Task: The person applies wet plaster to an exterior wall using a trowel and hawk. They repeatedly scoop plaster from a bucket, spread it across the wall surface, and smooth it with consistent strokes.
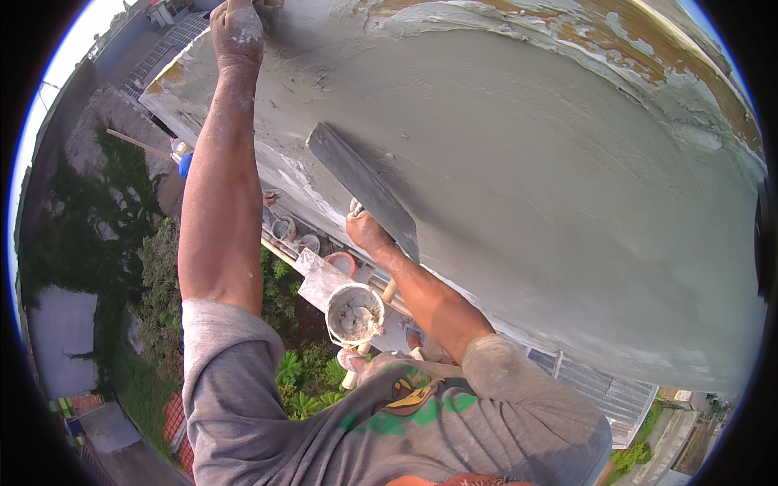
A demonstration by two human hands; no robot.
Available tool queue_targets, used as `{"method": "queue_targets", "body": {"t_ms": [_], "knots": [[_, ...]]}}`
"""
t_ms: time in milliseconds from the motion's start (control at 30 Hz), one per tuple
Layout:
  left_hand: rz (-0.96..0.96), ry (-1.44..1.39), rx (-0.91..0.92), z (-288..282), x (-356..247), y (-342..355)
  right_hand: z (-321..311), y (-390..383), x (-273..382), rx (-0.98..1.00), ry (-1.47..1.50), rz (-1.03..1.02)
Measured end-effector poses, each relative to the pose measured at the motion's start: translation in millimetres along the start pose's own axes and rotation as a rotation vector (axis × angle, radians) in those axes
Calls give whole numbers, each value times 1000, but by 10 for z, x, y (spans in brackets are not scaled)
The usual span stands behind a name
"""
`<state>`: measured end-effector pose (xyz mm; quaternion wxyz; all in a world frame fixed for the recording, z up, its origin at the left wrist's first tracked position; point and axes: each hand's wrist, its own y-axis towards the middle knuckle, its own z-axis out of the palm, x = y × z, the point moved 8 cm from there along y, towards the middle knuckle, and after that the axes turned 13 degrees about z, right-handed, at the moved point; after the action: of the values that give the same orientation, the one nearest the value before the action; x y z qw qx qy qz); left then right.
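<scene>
Right hand (369, 232) wrapped around a broad trowel (361, 180) against a plastered wall (527, 162), a worker appears mid-smoothing; the left hand's (237, 34) grip, well apart, is unclear. Next calls for even pressure.

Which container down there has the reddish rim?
The round tub just above the large white bucket in view; the others' rims look whitish or grey.
</scene>
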<state>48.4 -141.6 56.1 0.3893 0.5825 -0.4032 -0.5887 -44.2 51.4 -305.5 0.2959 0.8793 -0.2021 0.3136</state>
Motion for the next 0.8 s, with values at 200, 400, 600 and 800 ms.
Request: {"method": "queue_targets", "body": {"t_ms": [200,400,600,800], "knots": [[8,-78,6,-69,101,-27,-619,29,-147,5,73,36],[-295,-127,-148,-154,171,12,-2017,-78,-344,187,423,369],[-287,-108,-121,-5,101,-39,-3381,-471,-837,86,560,512],[-254,-128,-124,-24,149,-43,-4501,-825,-898,-171,251,493]]}}
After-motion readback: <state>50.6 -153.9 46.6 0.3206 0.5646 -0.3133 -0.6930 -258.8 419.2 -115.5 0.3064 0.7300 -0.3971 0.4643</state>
